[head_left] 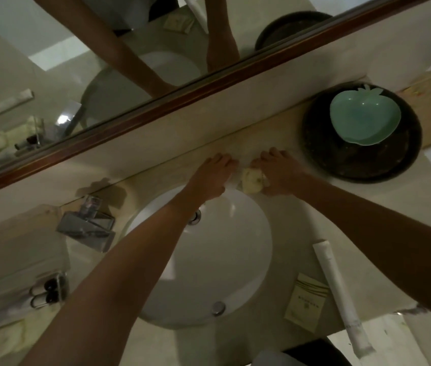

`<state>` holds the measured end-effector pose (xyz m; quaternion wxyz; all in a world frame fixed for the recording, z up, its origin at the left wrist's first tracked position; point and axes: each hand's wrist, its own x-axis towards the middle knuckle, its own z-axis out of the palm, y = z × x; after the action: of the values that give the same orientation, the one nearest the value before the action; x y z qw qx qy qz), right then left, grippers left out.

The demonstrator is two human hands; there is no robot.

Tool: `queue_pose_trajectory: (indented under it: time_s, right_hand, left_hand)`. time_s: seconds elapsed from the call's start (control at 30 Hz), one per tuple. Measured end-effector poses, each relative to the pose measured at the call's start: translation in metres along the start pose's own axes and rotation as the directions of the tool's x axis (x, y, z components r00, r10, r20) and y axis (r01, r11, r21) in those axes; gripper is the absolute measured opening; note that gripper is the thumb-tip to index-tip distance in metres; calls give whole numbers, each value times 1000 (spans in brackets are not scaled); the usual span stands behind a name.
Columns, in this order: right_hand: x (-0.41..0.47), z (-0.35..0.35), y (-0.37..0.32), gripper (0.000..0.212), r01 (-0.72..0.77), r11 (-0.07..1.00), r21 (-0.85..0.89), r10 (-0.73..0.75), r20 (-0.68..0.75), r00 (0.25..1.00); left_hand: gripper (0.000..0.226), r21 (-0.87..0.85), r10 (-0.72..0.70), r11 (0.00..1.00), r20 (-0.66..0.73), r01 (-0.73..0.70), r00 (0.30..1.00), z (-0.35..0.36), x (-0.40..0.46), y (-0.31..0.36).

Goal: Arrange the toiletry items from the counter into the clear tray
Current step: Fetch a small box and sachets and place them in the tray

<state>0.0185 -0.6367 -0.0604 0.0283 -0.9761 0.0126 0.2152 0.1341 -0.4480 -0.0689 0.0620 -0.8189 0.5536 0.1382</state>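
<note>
Both my hands reach past the white sink (235,247) to the counter's back edge under the mirror. My left hand (215,175) and my right hand (279,173) both pinch a small pale yellow packet (251,182) between them. Near the counter's front right lie a long white tube (338,294) and a flat pale yellow sachet (305,302). At the far left stands the clear tray (11,313), holding pale packets and small dark-capped bottles (50,289).
A dark round tray (362,165) at the back right carries a mint green apple-shaped dish (365,120). A chrome faucet (87,223) sits left of the sink. The wood-framed mirror (156,101) runs along the wall behind.
</note>
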Motion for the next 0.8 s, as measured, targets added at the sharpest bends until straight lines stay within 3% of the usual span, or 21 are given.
queue_pose_trajectory:
  time_s: [0.17, 0.3, 0.5, 0.7, 0.8]
  right_hand:
    - [-14, 4, -27, 74, -101, 986, 135, 92, 69, 993]
    - [-33, -1, -83, 84, -22, 973, 232, -6, 120, 993]
    - [-59, -16, -220, 90, 147, 930, 337, -190, 97, 977]
    - [-97, 10, -376, 79, 255, 886, 388, -337, 161, 928]
    - [-99, 16, -451, 84, 298, 873, 385, -403, 228, 886]
  left_hand:
    - [64, -47, 19, 999, -75, -23, 997, 7, -28, -1]
    - [60, -47, -58, 997, -58, 55, 997, -5, -83, -7]
    - [57, -103, -255, 964, -104, 245, 961, -32, -236, -35]
    - [64, -126, -327, 943, -192, 307, 925, 6, -423, -75]
    - [66, -145, -428, 900, -131, 410, 894, 32, -495, -100]
